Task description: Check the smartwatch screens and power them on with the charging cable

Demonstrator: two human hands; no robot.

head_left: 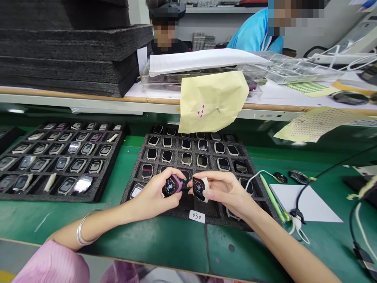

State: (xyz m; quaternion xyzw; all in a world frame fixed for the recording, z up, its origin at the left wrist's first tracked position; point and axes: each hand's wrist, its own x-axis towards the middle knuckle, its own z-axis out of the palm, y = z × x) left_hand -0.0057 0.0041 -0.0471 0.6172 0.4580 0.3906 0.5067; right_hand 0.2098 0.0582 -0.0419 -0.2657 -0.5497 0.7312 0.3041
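Observation:
My left hand (153,194) is closed around a purple-cased smartwatch body (171,185) with a lit screen. My right hand (226,190) grips a white-cased smartwatch body (200,188), its screen also lit. Both watches are held side by side just above the near rows of a black foam tray (138,167) labelled "030" (196,216), which holds several watch bodies in square pockets. A silver bangle (82,230) sits on my left wrist.
A second foam tray (118,147) of watch bodies lies to the left on the green mat. A green pen (272,198), white paper (312,204) and cables lie at the right. A yellow sheet (212,100) hangs from the shelf; stacked foam (73,47) sits above. Two people sit opposite.

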